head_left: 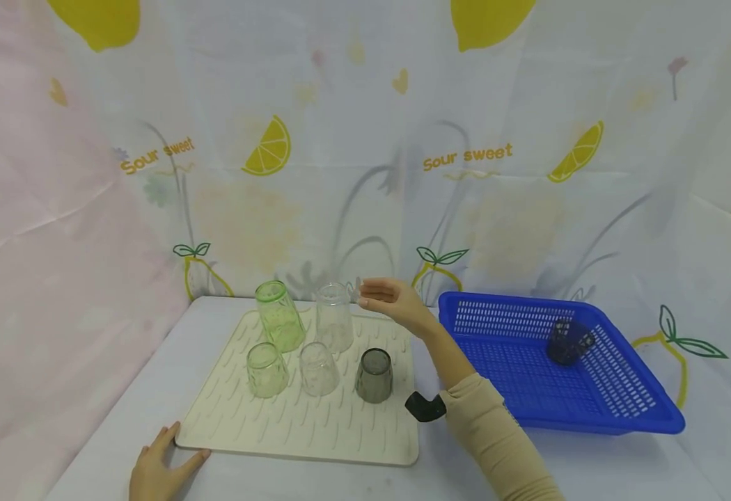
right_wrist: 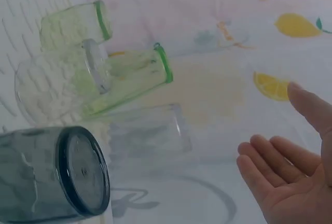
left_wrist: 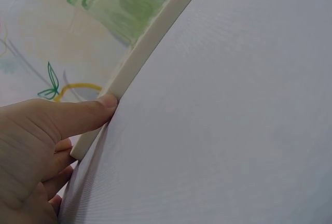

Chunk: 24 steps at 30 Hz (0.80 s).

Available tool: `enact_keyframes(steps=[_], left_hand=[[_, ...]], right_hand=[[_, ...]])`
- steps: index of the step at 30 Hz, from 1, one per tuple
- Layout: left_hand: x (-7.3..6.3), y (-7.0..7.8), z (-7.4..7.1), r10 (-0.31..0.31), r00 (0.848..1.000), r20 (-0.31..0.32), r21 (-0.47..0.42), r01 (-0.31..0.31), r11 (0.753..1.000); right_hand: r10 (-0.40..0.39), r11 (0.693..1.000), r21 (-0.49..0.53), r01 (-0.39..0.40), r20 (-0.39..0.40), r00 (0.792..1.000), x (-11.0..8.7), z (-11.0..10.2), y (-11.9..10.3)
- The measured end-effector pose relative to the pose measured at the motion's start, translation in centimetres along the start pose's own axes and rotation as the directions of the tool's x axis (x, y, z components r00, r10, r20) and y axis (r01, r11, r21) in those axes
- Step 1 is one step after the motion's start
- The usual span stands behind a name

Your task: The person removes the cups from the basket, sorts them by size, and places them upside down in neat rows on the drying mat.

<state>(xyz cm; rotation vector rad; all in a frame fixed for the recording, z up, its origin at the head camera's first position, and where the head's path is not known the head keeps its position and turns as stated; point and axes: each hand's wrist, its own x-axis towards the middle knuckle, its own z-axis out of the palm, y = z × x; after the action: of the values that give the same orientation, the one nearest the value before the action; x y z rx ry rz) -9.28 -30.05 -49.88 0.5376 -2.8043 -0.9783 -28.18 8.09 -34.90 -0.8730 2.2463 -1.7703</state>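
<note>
My left hand (head_left: 155, 470) grips the near left corner of a cream drying mat (head_left: 290, 442), thumb on its front edge and fingers along its left side. My right hand (head_left: 399, 303) is raised beside the tall clear glass (head_left: 334, 320), fingers extended and holding nothing; a gap shows between them in the right wrist view. A tall green glass (head_left: 280, 320) stands at the back left of the mat. In front are a short green glass (head_left: 267, 372), a short clear glass (head_left: 319, 370) and a grey glass (right_wrist: 46, 175), whose base faces up.
A blue plastic basket (head_left: 528, 416) stands to the right of the mat, with dark glassware (head_left: 566, 344) in its back right part. Behind the table hangs a white cloth (head_left: 353, 209) with lemon prints.
</note>
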Motion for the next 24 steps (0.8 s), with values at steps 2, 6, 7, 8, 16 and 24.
enact_keyframes(steps=[2, 6, 7, 8, 16, 24], left_hand=[[0.1, 0.0, 0.0, 0.001, 1.0, 0.01, 0.011, -0.002, 1.0], [0.2, 0.0, -0.1, 0.007, 1.0, 0.028, 0.03, -0.008, 1.0], [0.2, -0.1, -0.1, 0.004, 1.0, 0.029, 0.033, -0.005, 0.999], [0.2, -0.1, -0.1, 0.005, 1.0, 0.026, 0.034, -0.006, 0.999], [0.4, -0.7, 0.0, -0.007, 0.999, 0.043, 0.009, 0.007, 1.0], [0.4, -0.6, 0.2, 0.0, 1.0, 0.014, 0.011, 0.0, 1.0]], right_hand=[[0.006, 1.0, 0.003, -0.006, -0.016, 1.0, -0.5, -0.9, 0.0], [0.029, 0.999, 0.02, -0.028, -0.047, 0.998, -1.3, -2.5, 0.0], [0.031, 0.999, 0.018, -0.03, -0.051, 0.998, -1.4, -2.8, 0.0], [0.033, 0.999, 0.019, -0.032, -0.058, 0.998, -1.6, -3.1, 0.1], [0.032, 0.999, 0.023, -0.029, -0.11, 0.993, -2.7, -5.5, 0.8], [0.052, 0.999, -0.002, -0.053, -0.174, 0.983, -4.2, -7.6, 1.5]])
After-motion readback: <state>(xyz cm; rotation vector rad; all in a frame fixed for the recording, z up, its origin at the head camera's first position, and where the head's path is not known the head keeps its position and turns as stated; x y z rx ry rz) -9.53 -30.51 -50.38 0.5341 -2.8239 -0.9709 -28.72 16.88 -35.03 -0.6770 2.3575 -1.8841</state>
